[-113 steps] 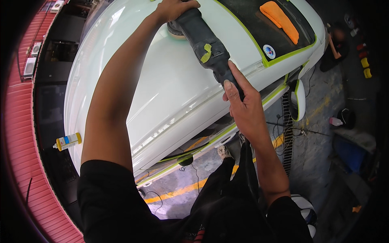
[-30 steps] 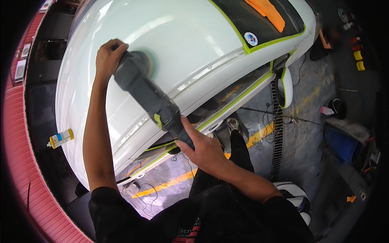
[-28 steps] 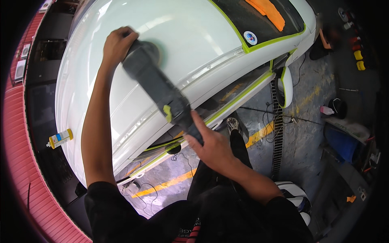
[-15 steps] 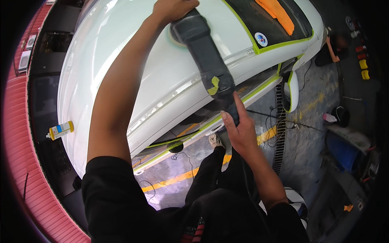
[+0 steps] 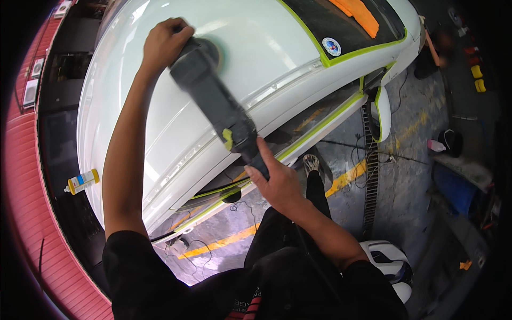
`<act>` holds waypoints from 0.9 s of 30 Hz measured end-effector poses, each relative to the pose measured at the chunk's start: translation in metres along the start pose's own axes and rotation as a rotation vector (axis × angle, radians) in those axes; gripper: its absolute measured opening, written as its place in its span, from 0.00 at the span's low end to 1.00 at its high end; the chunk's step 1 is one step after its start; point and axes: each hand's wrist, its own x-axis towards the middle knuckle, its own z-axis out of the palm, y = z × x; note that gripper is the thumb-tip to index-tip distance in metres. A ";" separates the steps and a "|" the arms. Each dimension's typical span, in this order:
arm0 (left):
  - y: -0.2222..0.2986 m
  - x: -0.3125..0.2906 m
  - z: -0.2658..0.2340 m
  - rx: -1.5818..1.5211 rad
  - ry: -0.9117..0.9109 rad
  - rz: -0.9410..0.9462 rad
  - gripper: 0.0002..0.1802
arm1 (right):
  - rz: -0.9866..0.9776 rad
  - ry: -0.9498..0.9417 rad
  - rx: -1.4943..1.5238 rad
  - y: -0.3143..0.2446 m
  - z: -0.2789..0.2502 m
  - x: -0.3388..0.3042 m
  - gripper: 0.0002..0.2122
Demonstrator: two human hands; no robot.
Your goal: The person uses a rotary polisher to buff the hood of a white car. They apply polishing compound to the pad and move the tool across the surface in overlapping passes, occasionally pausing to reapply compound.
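Note:
A black polishing machine [image 5: 213,98] lies across the white car roof [image 5: 160,114], its round pad [image 5: 217,53] against the paint. My left hand [image 5: 166,44] is wrapped over the front end of the polisher. At the other end, my right hand [image 5: 277,184] grips the handle, with the forefinger stretched along the body. A scrap of green tape [image 5: 228,138] sticks to the machine near that handle. Green masking tape [image 5: 368,49] runs along the windscreen edge and the side window trim. On the roof's far left rests a yellow bottle [image 5: 84,181] with a white label.
An orange cloth [image 5: 362,18] lies on the windscreen. The taped wing mirror [image 5: 382,114] sticks out at the right. Cables [image 5: 354,168] and a drain grate [image 5: 369,197] cross the floor. Another person's arm [image 5: 431,48] shows beyond the car's front. A white car [image 5: 385,261] stands behind me at the lower right.
Both hands have carried the polisher to the left across the roof. My body has shifted slightly, and one foot now stands farther right and forward.

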 end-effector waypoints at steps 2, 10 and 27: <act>0.021 0.025 0.018 0.041 -0.018 0.059 0.19 | 0.039 0.039 0.026 0.012 -0.009 0.005 0.35; 0.072 0.054 0.040 0.012 -0.018 0.041 0.19 | 0.019 0.169 0.116 0.036 -0.016 0.007 0.34; 0.017 -0.086 -0.022 -0.004 -0.077 -0.494 0.20 | 0.216 -0.324 -0.068 -0.066 -0.075 -0.036 0.33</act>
